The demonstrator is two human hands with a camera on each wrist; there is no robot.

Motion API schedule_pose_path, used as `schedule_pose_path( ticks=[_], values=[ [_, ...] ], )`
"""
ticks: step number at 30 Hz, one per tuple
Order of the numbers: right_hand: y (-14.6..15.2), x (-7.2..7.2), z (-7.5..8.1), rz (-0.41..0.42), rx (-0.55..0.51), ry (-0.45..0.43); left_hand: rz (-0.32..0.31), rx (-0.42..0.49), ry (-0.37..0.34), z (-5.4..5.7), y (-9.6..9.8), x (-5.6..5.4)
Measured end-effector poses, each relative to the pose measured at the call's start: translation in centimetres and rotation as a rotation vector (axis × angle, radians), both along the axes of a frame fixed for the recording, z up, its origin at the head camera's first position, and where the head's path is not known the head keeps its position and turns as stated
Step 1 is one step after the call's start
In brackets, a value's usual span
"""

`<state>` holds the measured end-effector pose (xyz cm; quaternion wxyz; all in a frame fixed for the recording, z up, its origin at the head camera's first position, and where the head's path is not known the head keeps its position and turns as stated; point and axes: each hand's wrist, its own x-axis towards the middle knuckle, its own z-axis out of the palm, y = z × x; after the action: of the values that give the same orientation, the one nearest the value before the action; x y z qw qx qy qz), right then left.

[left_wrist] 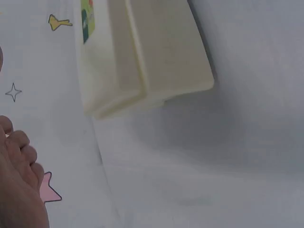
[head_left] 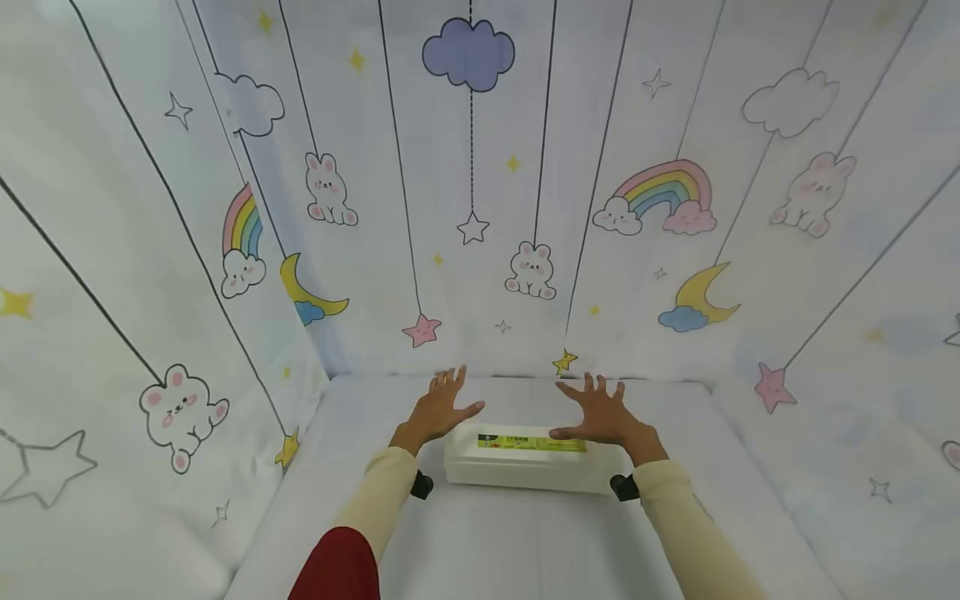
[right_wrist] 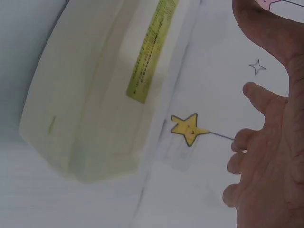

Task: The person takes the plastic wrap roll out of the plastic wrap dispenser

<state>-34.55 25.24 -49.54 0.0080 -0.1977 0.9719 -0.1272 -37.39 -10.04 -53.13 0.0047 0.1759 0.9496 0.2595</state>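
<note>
Broadly, a white fabric backdrop (head_left: 577,125) printed with bunnies, rainbows and stars rises beyond the long cream-white plastic box (head_left: 517,473) and on both sides of it. The smooth white tabletop (head_left: 517,542) carries the box near its far edge, with surface reaching left and right of the box and a wider stretch on its near side. Two cream sleeves (head_left: 678,508) come from the box's near side, one passing each end. The left hand (head_left: 437,410) is raised by the box's left end, fingers spread and thumb out toward the box's middle; the right hand (head_left: 602,415) mirrors it above the right part, equally spread, both apart from the box in the wrist views. The box's long axis runs left to right across the person, ends pointing sideways. Lengthwise along its top lies a narrow yellow-green printed label (head_left: 517,442).
</note>
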Motion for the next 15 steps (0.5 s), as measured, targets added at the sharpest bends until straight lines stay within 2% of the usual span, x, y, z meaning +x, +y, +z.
schedule_pose_path(
  ticks=[4, 7, 12, 15],
  values=[
    [-0.8, 0.1, -1.3, 0.062, -0.024, -0.033, -0.005, 0.120, -0.093, -1.3, -2.0, 0.9],
    [-1.4, 0.4, -2.4, 0.087, -0.044, -0.077, -0.022, 0.156, -0.134, -2.5, -3.5, 1.9],
    [-1.9, 0.7, -3.8, 0.082, -0.063, -0.165, -0.053, 0.204, -0.181, -4.7, -5.4, 3.2],
    [-2.2, 0.5, -4.4, 0.078, -0.060, -0.189, -0.065, 0.280, -0.199, -6.4, -5.8, 3.5]
  ],
)
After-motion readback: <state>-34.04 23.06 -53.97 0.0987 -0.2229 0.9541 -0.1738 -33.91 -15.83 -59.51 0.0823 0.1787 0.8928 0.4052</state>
